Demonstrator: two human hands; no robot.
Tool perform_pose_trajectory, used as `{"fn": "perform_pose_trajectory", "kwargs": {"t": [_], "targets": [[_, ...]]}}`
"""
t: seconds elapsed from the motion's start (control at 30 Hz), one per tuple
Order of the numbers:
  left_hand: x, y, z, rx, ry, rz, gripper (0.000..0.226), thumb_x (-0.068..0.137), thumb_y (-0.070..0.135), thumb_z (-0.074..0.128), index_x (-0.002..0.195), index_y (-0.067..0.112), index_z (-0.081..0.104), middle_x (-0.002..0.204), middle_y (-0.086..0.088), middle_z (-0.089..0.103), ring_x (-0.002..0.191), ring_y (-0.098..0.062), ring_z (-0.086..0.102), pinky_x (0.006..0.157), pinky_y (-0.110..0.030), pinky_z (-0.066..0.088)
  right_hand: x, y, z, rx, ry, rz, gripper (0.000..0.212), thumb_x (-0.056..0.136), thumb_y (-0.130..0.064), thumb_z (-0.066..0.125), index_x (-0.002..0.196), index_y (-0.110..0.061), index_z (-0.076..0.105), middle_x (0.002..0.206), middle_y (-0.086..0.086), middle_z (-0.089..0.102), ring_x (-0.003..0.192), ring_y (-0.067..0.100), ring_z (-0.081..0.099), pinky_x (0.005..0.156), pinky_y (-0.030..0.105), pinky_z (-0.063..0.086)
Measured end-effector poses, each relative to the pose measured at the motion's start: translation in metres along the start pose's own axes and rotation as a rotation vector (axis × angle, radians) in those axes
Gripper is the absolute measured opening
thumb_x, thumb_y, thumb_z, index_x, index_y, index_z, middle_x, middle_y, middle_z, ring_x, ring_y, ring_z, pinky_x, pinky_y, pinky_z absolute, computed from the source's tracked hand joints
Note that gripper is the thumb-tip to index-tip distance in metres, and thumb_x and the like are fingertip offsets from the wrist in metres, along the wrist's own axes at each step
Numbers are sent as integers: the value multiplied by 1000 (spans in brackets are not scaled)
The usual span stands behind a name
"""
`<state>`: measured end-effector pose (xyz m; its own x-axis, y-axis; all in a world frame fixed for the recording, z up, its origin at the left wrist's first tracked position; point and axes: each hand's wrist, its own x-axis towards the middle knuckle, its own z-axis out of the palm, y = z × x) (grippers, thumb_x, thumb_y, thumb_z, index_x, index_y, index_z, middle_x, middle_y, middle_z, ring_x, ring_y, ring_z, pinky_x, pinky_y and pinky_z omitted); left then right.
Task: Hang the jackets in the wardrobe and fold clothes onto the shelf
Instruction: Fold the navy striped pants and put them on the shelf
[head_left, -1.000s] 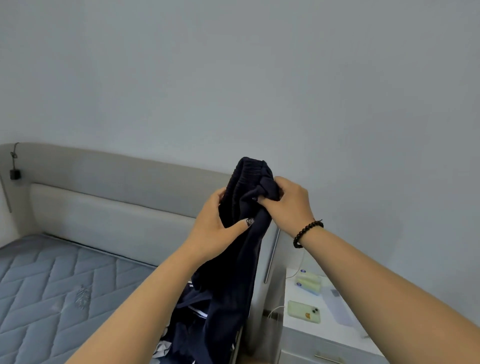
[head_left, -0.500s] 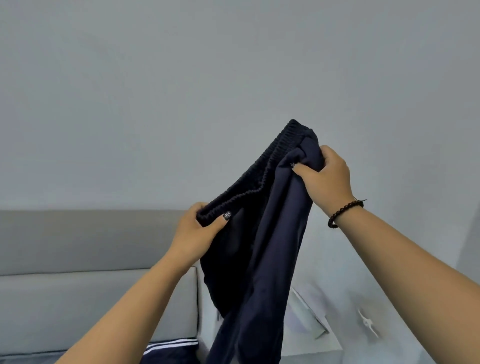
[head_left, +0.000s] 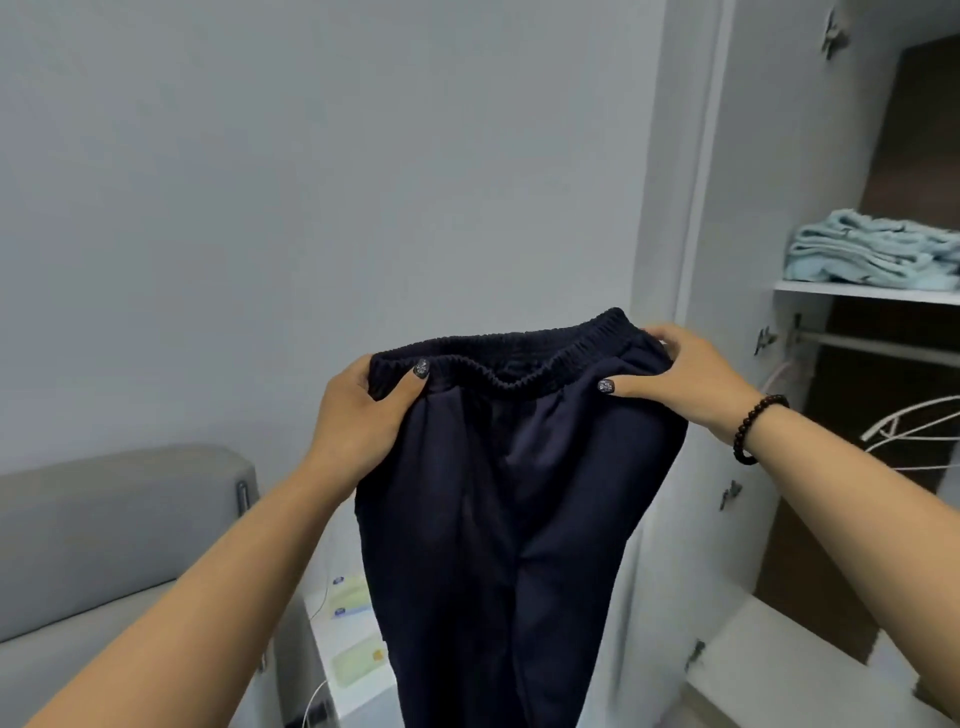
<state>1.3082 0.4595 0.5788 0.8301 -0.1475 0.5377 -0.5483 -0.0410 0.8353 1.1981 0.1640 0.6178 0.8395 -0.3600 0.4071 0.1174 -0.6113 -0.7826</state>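
The left hand (head_left: 363, 410) and right hand (head_left: 680, 376) are each pinching an end of the waistband, holding the trousers (head_left: 514, 519) spread at frame centre, their long axis hanging straight down out of frame. The right hand is lying nearer the wardrobe (head_left: 737, 208) at right, where a shelf (head_left: 831, 288) is carrying folded towels (head_left: 872, 249) above a rail (head_left: 883, 344) and hangers (head_left: 914, 431). Nothing is standing between.
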Motion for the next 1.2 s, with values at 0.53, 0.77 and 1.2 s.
{"fn": "perform_pose_trajectory", "kwargs": {"t": [0.53,0.77,1.2], "targets": [[-104,69,204,-149,-307,162,34,87,23,71,109,41,53,69,16,61,61,0,58,61,-8,45,-163,66,-201,-512,-264,14,38,82,-9,72,115,-26,63,117,-6,61,109,8,57,99,27,45],[-141,95,274,138,-623,527,19,92,25,63,99,40,53,99,23,59,93,1,55,78,-12,42,-243,81,-287,-636,-129,184,13,83,-12,71,86,-22,62,94,-5,65,80,-2,59,71,12,45],[-173,138,362,145,-847,359,45,74,46,78,80,32,35,73,4,57,59,-5,50,51,-17,39,-301,73,-375,-796,263,330,20,89,-13,61,78,-26,50,86,-1,63,70,11,56,56,19,37]]}}
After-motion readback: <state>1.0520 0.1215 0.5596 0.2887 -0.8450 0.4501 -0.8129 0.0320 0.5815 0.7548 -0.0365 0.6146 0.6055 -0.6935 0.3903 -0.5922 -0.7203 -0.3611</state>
